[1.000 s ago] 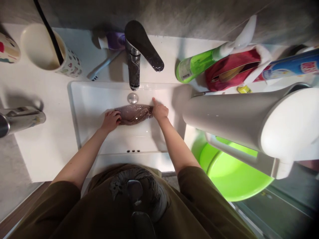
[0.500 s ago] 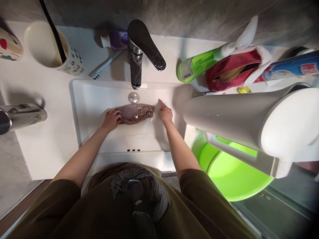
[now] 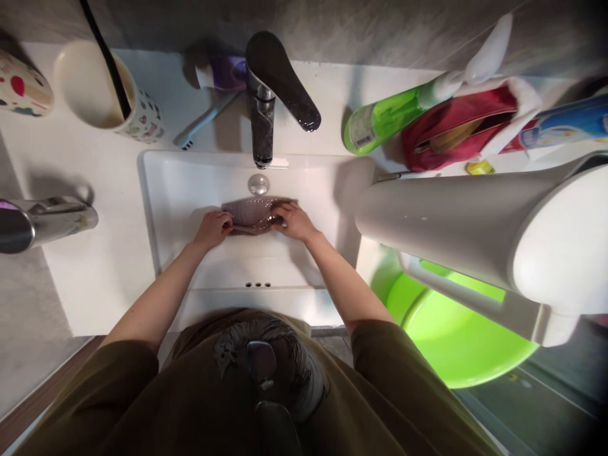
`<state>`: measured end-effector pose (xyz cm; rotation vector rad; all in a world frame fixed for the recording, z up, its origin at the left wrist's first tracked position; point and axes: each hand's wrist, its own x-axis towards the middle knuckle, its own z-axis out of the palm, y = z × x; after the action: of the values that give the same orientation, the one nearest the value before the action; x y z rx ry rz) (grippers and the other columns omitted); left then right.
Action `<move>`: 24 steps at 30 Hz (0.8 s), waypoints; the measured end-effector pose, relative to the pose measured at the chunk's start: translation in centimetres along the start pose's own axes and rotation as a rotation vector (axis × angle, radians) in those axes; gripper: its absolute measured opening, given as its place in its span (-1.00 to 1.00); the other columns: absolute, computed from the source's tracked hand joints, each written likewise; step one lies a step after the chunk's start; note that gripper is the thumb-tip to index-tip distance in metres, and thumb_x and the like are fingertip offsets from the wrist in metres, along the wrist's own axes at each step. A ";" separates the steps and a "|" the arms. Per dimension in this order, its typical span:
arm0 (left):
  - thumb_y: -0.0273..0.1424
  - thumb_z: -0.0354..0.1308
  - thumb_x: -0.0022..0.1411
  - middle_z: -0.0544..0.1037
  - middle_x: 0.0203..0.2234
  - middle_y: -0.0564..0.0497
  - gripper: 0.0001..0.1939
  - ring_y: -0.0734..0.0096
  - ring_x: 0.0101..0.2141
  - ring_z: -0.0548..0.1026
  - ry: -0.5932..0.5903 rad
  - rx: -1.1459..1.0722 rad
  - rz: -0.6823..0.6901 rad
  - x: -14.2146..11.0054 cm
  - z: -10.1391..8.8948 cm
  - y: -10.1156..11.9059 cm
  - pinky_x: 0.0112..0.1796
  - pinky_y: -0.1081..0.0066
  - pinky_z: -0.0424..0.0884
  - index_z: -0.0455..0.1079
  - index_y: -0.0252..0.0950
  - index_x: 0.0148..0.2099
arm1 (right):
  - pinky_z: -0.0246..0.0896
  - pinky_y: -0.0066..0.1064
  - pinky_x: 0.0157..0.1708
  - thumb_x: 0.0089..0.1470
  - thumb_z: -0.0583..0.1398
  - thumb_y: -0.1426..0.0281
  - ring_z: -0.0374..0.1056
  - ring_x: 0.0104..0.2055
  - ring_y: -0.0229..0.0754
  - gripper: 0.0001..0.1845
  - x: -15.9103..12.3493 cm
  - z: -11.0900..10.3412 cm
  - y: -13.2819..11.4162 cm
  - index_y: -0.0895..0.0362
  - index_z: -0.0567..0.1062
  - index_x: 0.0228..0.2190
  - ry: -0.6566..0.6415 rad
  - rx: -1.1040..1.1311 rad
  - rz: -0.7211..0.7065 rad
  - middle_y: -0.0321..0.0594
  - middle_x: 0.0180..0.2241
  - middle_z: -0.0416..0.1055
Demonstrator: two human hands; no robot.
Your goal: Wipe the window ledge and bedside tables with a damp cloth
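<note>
In the white sink [image 3: 190, 183], a wet cloth [image 3: 249, 214] of pinkish-brown colour lies across the basin, a little below the drain plug [image 3: 258, 184]. The left hand [image 3: 212, 229] is on the left end of the cloth, and the right hand [image 3: 294, 221] is on its right part. The left fingers [image 3: 223, 218] and the right fingers [image 3: 282, 215] are bent and grasp the cloth from above, with a small part of it showing between the two hands.

On the tabletop [image 3: 85, 278] behind the sink, a patterned cup [image 3: 142, 123] holds a thin black handle, and a toothbrush [image 3: 204, 120] lies near the faucet [image 3: 261, 120]. A red pouch [image 3: 456, 123] is open and has something yellowish inside. A green bottle [image 3: 380, 117] has a pale label, but its words are too small to read. A blue bottle [image 3: 565, 123] has writing too, but it is cut off. A lime-green tub [image 3: 456, 342] sits low at the right.
</note>
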<state>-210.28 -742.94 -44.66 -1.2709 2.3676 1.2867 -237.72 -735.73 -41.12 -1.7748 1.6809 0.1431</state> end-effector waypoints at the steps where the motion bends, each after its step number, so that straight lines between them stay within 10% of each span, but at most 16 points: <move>1: -0.40 0.14 0.15 0.58 -0.18 -0.10 -0.93 0.14 -0.12 0.48 -0.056 -0.039 -0.022 -0.2 -0.3 -0.3 -0.04 0.18 0.31 0.42 -0.25 -0.28 | 0.13 -0.24 0.06 0.02 0.30 0.26 0.26 0.01 0.00 -0.63 -0.1 0.5 -0.1 0.17 0.57 -0.14 -0.067 -0.006 -0.054 -0.04 -0.05 0.46; 5: -0.30 0.19 0.10 0.55 -0.44 0.03 -0.87 0.27 -0.37 0.49 -0.210 -0.151 -0.105 -0.8 -1.0 -1.3 -0.25 0.32 0.37 0.42 -0.22 -0.29 | 0.15 -0.29 -0.09 0.06 0.26 0.35 0.28 -0.13 -0.09 -0.85 0.1 2.1 -0.6 0.17 0.59 -0.36 -0.231 -0.008 -0.027 -0.10 -0.22 0.49; 10: -0.41 0.10 0.14 0.48 -0.01 -0.10 -0.70 0.37 -0.22 0.50 0.359 -0.308 -0.243 0.4 0.0 -0.6 -0.16 0.36 0.44 0.39 -0.26 -0.04 | 0.01 -0.04 0.03 0.26 -0.01 0.35 0.14 0.09 0.12 -0.59 1.0 4.5 -2.9 0.16 0.40 0.08 0.188 -0.105 0.416 0.12 0.12 0.29; 14: -0.46 0.14 0.09 0.27 0.20 -0.15 -0.52 0.36 -0.12 0.49 0.486 -0.510 -0.290 1.4 1.3 0.5 -0.14 0.37 0.46 0.32 -0.24 0.10 | -0.06 -0.06 0.11 0.28 -0.07 0.44 0.09 0.17 0.08 -0.54 1.7 5.7 -4.0 0.02 0.35 0.14 0.097 -0.090 0.247 0.06 0.19 0.21; 16: -0.44 0.15 0.10 0.37 0.12 -0.10 -0.55 0.33 -0.07 0.49 0.515 -0.712 -0.411 1.6 2.0 0.9 -0.12 0.37 0.46 0.32 -0.20 0.08 | 0.00 -0.08 0.09 0.28 -0.10 0.46 0.15 0.14 0.08 -0.52 2.1 5.5 -4.7 0.08 0.33 0.16 0.108 -0.008 0.384 0.13 0.16 0.24; 19: -0.27 0.13 0.18 0.50 -0.02 -0.04 -0.61 0.31 -0.08 0.51 0.391 -1.127 -0.565 1.9 2.7 1.7 -0.16 0.35 0.48 0.34 -0.17 0.06 | 0.16 -0.28 -0.04 0.29 -0.14 0.50 0.33 -0.03 -0.05 -0.53 2.2 4.8 -7.8 0.18 0.34 0.12 0.115 0.202 0.502 0.08 0.00 0.40; 24: -0.14 -0.19 0.40 0.59 -0.16 -0.01 -0.59 0.29 -0.09 0.56 0.106 -1.280 -0.388 1.6 3.6 3.8 -0.20 0.24 0.53 0.44 -0.16 -0.06 | 0.20 -0.46 -0.13 0.32 -0.05 0.31 0.43 -0.15 -0.19 -0.64 0.7 4.1 -15.4 0.13 0.46 -0.06 0.152 0.406 0.098 -0.16 -0.17 0.54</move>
<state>-214.96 -740.18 -45.27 -1.8974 1.0186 2.6868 -221.98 -735.10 -38.53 -1.4289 1.7552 -0.2794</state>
